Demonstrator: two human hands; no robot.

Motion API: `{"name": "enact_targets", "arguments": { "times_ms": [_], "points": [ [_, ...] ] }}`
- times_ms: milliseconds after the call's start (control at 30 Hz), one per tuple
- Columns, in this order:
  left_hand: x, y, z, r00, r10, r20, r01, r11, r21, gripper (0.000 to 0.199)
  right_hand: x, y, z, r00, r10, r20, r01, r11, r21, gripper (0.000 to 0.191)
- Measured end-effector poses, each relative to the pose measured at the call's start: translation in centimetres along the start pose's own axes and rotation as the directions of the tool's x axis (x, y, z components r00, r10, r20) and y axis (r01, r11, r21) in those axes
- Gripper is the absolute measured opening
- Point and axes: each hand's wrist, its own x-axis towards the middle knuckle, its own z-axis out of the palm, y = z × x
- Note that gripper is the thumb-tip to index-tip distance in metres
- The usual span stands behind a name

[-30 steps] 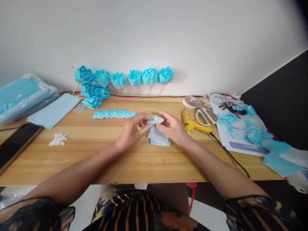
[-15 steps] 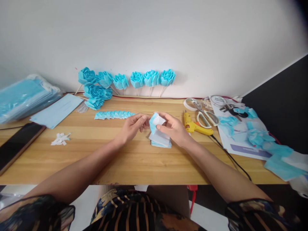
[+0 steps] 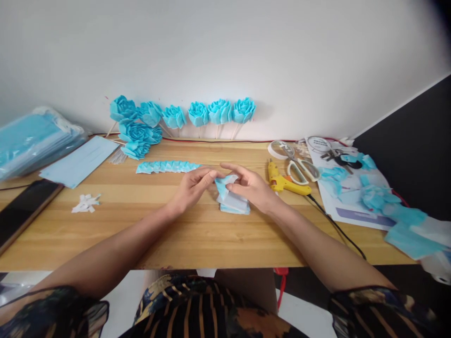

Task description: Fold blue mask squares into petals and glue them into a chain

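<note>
A small folded piece of light-blue and white nonwoven fabric (image 3: 221, 187) is between my hands above the table. My right hand (image 3: 252, 187) pinches its right side, the thumb in front and the fingers behind. At its upper left corner, my left hand (image 3: 193, 188) has thumb and forefinger pressed together on the edge. Below the piece lies a small stack of white and blue fabric squares (image 3: 235, 206). A row of folded blue petals (image 3: 167, 167) stretches to the left, just behind my left hand.
Blue fabric flowers (image 3: 198, 114) on sticks lean against the wall. To the right are a yellow glue gun (image 3: 287, 184), scissors (image 3: 303, 170), a tape roll (image 3: 280, 149) and blue scraps (image 3: 380, 197). White strips (image 3: 85, 203), a phone (image 3: 30, 211) and bagged blue sheets (image 3: 38, 141) lie left.
My left hand has moved right, against the fabric piece. The piece's top edge is now folded lower and its white face shows less. The view has shifted slightly.
</note>
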Motion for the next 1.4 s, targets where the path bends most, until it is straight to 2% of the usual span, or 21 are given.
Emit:
{"name": "enact_targets", "arguments": {
  "times_ms": [200,367,567,767,967,1100,1300,1400],
  "points": [
    [0.1,-1.1,0.4,1.000,0.013,-0.011,-0.014,0.999,-0.039,0.025,0.1,0.1,-0.1,1.000,0.006,0.020,-0.006,1.000,0.028,0.057],
    [0.1,-1.4,0.6,0.999,0.035,-0.012,-0.035,0.999,-0.006,0.019,0.1,0.1,0.0,0.999,0.010,0.031,-0.012,0.998,0.054,0.057],
    [0.0,-1.5,0.8,1.000,-0.019,-0.014,0.018,0.999,-0.033,0.015,0.1,0.1,0.0,0.999,0.017,0.032,-0.019,0.998,0.054,0.055],
    [0.1,-2.0,1.1,0.996,-0.070,-0.059,0.057,0.980,-0.192,0.018,0.1,0.0,0.0,1.000,0.004,0.021,-0.006,0.991,0.131,0.056],
    [-0.2,-1.7,1.3,0.987,-0.080,-0.138,0.053,0.981,-0.187,0.023,-0.1,-0.4,0.0,0.997,-0.019,0.072,0.014,0.998,0.067,0.062],
    [-0.4,-1.3,1.5,0.992,-0.053,-0.111,0.032,0.983,-0.182,0.023,-0.2,-0.1,0.1,0.998,-0.034,0.043,0.035,0.999,-0.026,0.061],
    [-0.3,-1.1,1.1,0.989,-0.143,-0.038,0.123,0.937,-0.326,0.036,0.0,0.2,-0.1,0.997,-0.072,0.013,0.073,0.996,-0.054,0.058],
    [-0.1,-1.0,0.6,0.984,-0.176,-0.027,0.157,0.929,-0.336,0.042,0.0,0.1,-0.2,0.997,-0.078,-0.015,0.077,0.995,-0.056,0.058]
  ]
}}
